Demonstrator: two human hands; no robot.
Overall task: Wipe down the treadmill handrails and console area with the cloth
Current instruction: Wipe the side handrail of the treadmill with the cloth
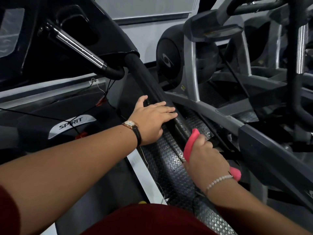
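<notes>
The pink cloth [189, 145] is clenched around the handrail [152, 83] by the right hand [205, 160], while the left hand [152, 119] is laid flat, fingers released, higher up, with another machine [191, 68] close beside.

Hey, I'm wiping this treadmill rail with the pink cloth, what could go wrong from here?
1. Thin black cords with red clips hang under the console; the left hand or its watch could snag them.
2. The right hand bunches the cloth, so little of it may touch the handrail.
</notes>
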